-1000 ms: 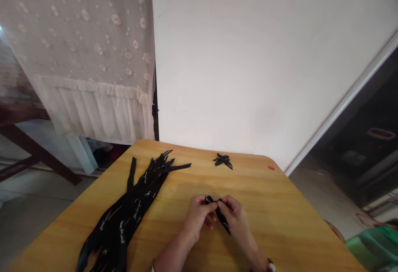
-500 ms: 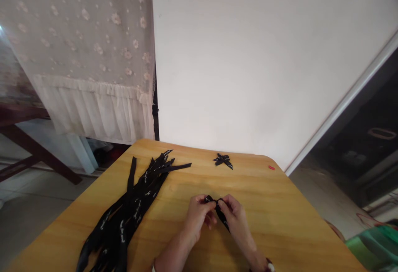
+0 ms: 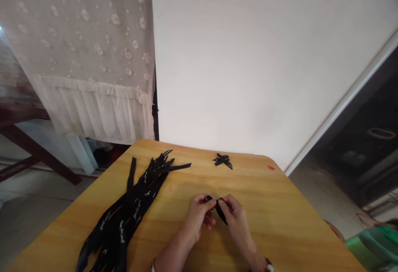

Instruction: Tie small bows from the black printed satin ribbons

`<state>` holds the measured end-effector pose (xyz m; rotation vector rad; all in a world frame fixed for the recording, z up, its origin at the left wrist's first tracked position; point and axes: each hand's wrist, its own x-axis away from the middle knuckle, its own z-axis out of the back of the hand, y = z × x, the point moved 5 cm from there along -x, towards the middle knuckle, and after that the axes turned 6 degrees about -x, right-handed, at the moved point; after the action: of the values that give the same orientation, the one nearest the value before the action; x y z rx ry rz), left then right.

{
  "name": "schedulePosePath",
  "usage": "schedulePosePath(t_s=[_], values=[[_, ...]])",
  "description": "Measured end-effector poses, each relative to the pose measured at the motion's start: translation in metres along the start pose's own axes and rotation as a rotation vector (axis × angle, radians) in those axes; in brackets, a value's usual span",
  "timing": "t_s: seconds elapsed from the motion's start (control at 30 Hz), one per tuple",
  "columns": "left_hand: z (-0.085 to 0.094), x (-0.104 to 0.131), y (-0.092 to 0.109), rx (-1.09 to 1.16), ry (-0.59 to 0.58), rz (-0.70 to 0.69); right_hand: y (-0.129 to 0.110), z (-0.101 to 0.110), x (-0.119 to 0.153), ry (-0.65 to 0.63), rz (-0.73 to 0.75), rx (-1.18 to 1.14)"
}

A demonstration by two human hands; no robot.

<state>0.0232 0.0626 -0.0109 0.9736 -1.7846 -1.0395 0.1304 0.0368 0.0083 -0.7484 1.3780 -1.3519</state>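
Observation:
Between my two hands is a black ribbon point(image 3: 221, 212), pinched close to its middle and partly covered by my fingers. My left hand point(image 3: 199, 213) grips it between thumb and forefinger, the other fingers curled below. On the opposite side my right hand point(image 3: 235, 215) pinches the ribbon too, with a loop or length of it lying along the palm side. Both hands are just above the table, their thumbs nearly meeting. A pile of black ribbons point(image 3: 133, 205) with white lettering lies to the left. Beyond my hands rests a tied black ribbon bow point(image 3: 222, 160).
The wooden table point(image 3: 273, 218) has its far edge against a white panel point(image 3: 236, 64). A small red piece point(image 3: 271, 167) lies near the far right corner. A lace curtain point(image 3: 99, 60) hangs at the back left, and green fabric point(image 3: 374, 243) sits beyond the right edge.
My hands stay almost in place. The ribbon between them has shifted slightly, and less of it shows beside my right hand and left fingertips.

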Motion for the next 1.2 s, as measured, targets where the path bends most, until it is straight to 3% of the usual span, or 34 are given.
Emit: schedulePosePath(t_s=[0.2, 0.43, 0.73, 0.93, 1.2], values=[[0.002, -0.002, 0.001, -0.026, 0.01, -0.031, -0.004, 0.004, -0.002, 0.003, -0.104, -0.099], [0.007, -0.004, 0.002, -0.067, 0.096, -0.057, -0.001, -0.005, -0.005, -0.124, -0.093, -0.16], [0.008, -0.004, 0.003, -0.054, 0.062, -0.067, 0.008, 0.001, -0.007, -0.08, -0.118, -0.189], [0.012, -0.007, 0.004, 0.058, 0.107, -0.028, 0.006, 0.004, -0.007, -0.042, -0.156, -0.216], [0.0, -0.004, 0.0, 0.194, -0.044, -0.005, 0.008, -0.001, -0.007, -0.03, -0.091, -0.173]])
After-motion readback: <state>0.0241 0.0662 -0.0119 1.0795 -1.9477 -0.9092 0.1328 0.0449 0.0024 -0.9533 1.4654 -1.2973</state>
